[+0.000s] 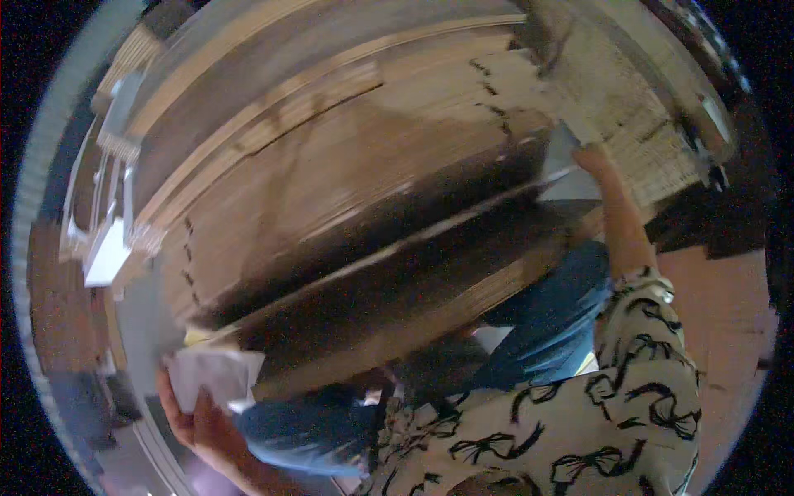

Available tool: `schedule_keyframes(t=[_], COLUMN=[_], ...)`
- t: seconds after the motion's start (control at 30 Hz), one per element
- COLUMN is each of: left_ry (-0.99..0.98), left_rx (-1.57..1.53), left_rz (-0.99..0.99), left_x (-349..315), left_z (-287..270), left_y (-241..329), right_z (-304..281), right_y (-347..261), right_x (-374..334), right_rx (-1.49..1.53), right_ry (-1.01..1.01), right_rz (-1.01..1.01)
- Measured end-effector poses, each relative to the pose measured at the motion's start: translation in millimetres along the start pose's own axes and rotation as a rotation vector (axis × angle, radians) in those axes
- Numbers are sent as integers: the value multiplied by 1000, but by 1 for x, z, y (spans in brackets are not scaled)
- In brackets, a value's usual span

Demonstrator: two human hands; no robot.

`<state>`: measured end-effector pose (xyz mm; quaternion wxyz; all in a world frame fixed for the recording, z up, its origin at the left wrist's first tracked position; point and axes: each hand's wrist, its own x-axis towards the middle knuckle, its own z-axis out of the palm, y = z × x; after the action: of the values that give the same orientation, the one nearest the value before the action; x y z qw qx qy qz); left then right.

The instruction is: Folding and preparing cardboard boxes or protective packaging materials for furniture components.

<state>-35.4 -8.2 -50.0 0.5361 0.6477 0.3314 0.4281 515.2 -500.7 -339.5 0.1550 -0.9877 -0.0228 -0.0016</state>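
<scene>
A long brown panel-like piece (389,149) with dark dashed marks near both ends stretches across the view, tilted up to the right. Along its near side runs a dark brown trough-like hollow (397,285) with a pale ridge through it. My left hand (198,426) is closed round a white flat piece (219,372) at the left end, thumb on top. At the far right end, my right hand (594,159) pinches the edge of a pale grey flat piece (566,178). Motion blur hides finer details.
My jeans-covered legs (538,318) sit close against the near edge. Slatted light wood (653,140) lies beyond my right hand. Pale frames and a bright white block (107,255) stand at left. Reddish-brown flooring (715,322) shows at right.
</scene>
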Motion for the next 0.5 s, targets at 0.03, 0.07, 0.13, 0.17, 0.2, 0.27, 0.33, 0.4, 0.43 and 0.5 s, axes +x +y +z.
schedule_keyframes(t=[0.03,0.07,0.13,0.17,0.2,0.27,0.33,0.4,0.43,0.5], left_ry=[-32,-17,-88,-103,-116,-202,-257,-303,-283,-265], left_rx=[-61,-59,-66,-74,-107,-210,-313,-368,-422,-470], left_rz=[-51,-44,-84,-103,-173,-267,-358,-366,-378,-376], left_x=[4,5,8,7,5,9,9,10,9,11], left_z=[13,12,18,27,33,42,47,43,40,25], left_y=[0,0,-1,1,0,-17,-19,-21,-22,-30], right_z=[-20,-32,-39,-64,-65,-71,-77,-67,-64,-53], right_y=[27,28,-43,-161,-208,-309,-378,-420,-435,-453], right_x=[-5,1,-31,-96,-128,-203,-272,-331,-348,-361], right_rx=[-311,-371,-393,140,265,560,719,1172,1241,1277], right_ry=[206,190,132,80,17,-379,-923,-984,-1119,-1228], right_rz=[-174,-206,-299,-599,-562,-579,-673,-888,-860,-925])
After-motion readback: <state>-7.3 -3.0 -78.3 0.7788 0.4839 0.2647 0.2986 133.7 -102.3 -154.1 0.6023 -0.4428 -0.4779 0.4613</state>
